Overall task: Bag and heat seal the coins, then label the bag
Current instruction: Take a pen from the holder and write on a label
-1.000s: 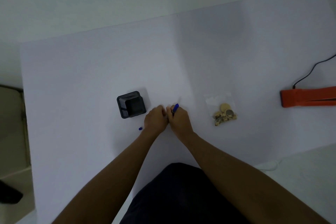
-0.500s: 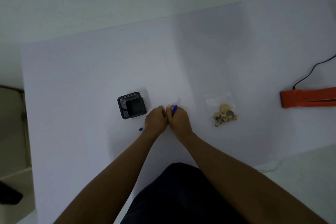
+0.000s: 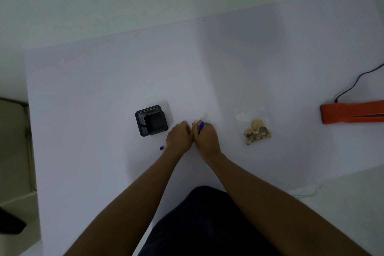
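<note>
A clear plastic bag (image 3: pixel 252 119) with several coins (image 3: pixel 257 132) in its lower part lies flat on the white table, to the right of my hands. My right hand (image 3: pixel 205 139) is closed around a blue pen (image 3: pixel 201 125), tip down on the table. My left hand (image 3: pixel 179 138) sits fingers curled right beside it, touching it; what it presses on is hidden, perhaps a small white label. A small blue pen cap (image 3: pixel 161 148) lies left of my left wrist.
A black mesh pen holder (image 3: pixel 151 120) stands just left of my hands. An orange heat sealer (image 3: pixel 351 111) with a black cord (image 3: pixel 353 84) lies at the right edge. The table's front edge (image 3: pixel 332 175) runs near my body.
Almost nothing differs; my two hands stay together at the same spot, with the pen shifting only slightly.
</note>
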Motion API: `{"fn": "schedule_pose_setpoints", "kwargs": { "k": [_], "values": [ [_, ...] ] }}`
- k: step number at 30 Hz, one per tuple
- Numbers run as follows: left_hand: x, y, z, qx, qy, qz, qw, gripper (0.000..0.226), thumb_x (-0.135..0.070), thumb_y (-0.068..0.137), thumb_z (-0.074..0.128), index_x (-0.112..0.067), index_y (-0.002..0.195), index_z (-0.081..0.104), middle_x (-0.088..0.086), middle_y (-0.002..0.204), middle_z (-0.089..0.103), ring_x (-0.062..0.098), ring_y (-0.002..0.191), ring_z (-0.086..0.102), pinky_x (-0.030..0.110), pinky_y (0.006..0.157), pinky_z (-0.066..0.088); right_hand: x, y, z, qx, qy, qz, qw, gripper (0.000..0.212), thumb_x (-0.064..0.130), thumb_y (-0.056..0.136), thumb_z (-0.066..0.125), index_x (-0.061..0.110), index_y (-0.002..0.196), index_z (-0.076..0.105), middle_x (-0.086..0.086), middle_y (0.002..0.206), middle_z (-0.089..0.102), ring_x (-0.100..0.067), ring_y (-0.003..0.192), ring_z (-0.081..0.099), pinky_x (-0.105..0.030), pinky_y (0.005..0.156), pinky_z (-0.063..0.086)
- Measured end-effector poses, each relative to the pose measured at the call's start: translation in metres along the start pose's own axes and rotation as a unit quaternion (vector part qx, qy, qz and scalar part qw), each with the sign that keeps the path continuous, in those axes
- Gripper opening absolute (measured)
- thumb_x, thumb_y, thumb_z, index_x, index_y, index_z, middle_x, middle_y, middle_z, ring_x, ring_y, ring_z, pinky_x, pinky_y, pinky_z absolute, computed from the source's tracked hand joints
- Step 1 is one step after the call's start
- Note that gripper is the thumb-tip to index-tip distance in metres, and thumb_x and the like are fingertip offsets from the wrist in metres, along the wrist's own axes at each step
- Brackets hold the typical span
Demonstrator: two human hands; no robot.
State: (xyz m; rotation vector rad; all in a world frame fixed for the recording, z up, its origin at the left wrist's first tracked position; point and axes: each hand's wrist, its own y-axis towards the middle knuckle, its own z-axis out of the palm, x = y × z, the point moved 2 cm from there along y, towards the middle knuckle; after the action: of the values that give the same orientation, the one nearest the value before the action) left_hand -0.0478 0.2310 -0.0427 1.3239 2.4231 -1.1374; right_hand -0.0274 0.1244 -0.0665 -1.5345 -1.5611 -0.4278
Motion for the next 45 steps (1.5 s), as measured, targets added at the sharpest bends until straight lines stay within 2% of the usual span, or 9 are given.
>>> {"fn": "schedule_pose_setpoints", "kwargs": {
  "k": [6, 11, 15, 18, 24, 27, 31, 35, 45],
  "values": [
    [0.0, 0.0, -0.001, 0.009, 0.002, 0.003, 1.0, 0.011, -0.022, 0.093, 0.051, -0.014, 0.086, 0.056, 0.004, 0.081, 0.062, 0.023, 0.074, 0.059, 0.034, 0.066, 0.048, 0.005, -0.001, 0.002, 0.006, 0.004, 0.018, 1.0, 0.037, 0.023, 0.104, 0.047, 0.014, 0.068, 0.047, -0.009, 0.068, 0.05, -0.016, 0.056, 0.045, -0.018, 0.055, 0.035],
    [-0.001, -0.001, -0.002, 0.006, -0.012, 0.001, 1.0, 0.015, -0.025, 0.094, 0.053, -0.013, 0.087, 0.058, 0.005, 0.083, 0.063, 0.021, 0.075, 0.06, 0.033, 0.067, 0.047, 0.008, -0.002, -0.002, -0.005, -0.011, 0.022, 1.0, 0.034, 0.022, 0.103, 0.048, 0.015, 0.07, 0.046, -0.01, 0.072, 0.05, -0.016, 0.06, 0.045, -0.015, 0.055, 0.033],
    [-0.002, -0.003, -0.003, 0.006, -0.019, -0.001, 1.0, 0.017, -0.028, 0.09, 0.058, -0.011, 0.085, 0.058, 0.003, 0.079, 0.06, 0.017, 0.069, 0.053, 0.027, 0.059, 0.039, 0.006, -0.006, -0.006, -0.013, -0.028, 0.02, 0.999, 0.033, 0.019, 0.102, 0.049, 0.017, 0.069, 0.042, -0.006, 0.071, 0.046, -0.021, 0.067, 0.046, -0.027, 0.063, 0.035],
    [-0.003, -0.003, -0.004, 0.007, -0.021, -0.001, 1.0, 0.015, -0.026, 0.088, 0.061, -0.012, 0.084, 0.056, 0.003, 0.077, 0.058, 0.016, 0.067, 0.05, 0.024, 0.054, 0.034, 0.011, -0.01, -0.013, -0.004, -0.045, 0.004, 0.999, 0.025, 0.017, 0.101, 0.049, 0.012, 0.077, 0.05, -0.005, 0.077, 0.047, -0.02, 0.076, 0.045, -0.03, 0.069, 0.038],
    [-0.003, -0.003, -0.004, 0.007, -0.012, -0.002, 1.0, 0.013, -0.025, 0.091, 0.057, -0.013, 0.085, 0.055, 0.002, 0.079, 0.058, 0.017, 0.07, 0.052, 0.026, 0.058, 0.036, 0.015, -0.014, -0.012, -0.016, -0.085, -0.022, 0.996, 0.027, 0.017, 0.101, 0.05, 0.009, 0.076, 0.053, -0.01, 0.073, 0.051, -0.029, 0.081, 0.052, -0.04, 0.067, 0.048],
    [-0.002, -0.003, -0.004, 0.006, -0.009, -0.006, 1.0, 0.015, -0.027, 0.093, 0.054, -0.015, 0.084, 0.054, 0.0, 0.079, 0.057, 0.017, 0.071, 0.053, 0.026, 0.058, 0.035, 0.022, -0.016, -0.015, 0.009, -0.076, -0.058, 0.995, 0.03, 0.013, 0.101, 0.05, 0.014, 0.072, 0.048, -0.005, 0.068, 0.044, -0.033, 0.076, 0.052, -0.046, 0.065, 0.048],
    [-0.003, -0.003, -0.004, 0.003, -0.018, -0.006, 1.0, 0.019, -0.03, 0.093, 0.056, -0.013, 0.085, 0.056, 0.001, 0.078, 0.058, 0.016, 0.069, 0.051, 0.024, 0.054, 0.032, 0.022, -0.015, -0.018, -0.002, -0.054, -0.04, 0.998, 0.042, 0.015, 0.102, 0.051, 0.026, 0.064, 0.035, 0.009, 0.063, 0.034, -0.031, 0.074, 0.051, -0.042, 0.068, 0.046],
    [-0.003, -0.003, -0.004, 0.004, -0.01, -0.008, 1.0, 0.016, -0.026, 0.094, 0.054, -0.012, 0.088, 0.057, 0.004, 0.082, 0.061, 0.019, 0.072, 0.054, 0.027, 0.06, 0.036, 0.026, -0.016, -0.017, 0.014, -0.06, -0.035, 0.997, 0.035, 0.019, 0.103, 0.049, 0.021, 0.069, 0.042, 0.009, 0.064, 0.036, -0.027, 0.078, 0.05, -0.038, 0.067, 0.045],
    [-0.003, -0.003, -0.003, 0.005, -0.018, -0.015, 1.0, 0.015, -0.026, 0.091, 0.057, -0.012, 0.086, 0.057, 0.003, 0.08, 0.06, 0.018, 0.071, 0.053, 0.027, 0.061, 0.037, 0.031, -0.02, -0.022, 0.003, -0.047, -0.027, 0.999, 0.032, 0.011, 0.101, 0.051, 0.014, 0.069, 0.046, 0.011, 0.066, 0.034, -0.035, 0.076, 0.054, -0.05, 0.07, 0.05]
  ]
}}
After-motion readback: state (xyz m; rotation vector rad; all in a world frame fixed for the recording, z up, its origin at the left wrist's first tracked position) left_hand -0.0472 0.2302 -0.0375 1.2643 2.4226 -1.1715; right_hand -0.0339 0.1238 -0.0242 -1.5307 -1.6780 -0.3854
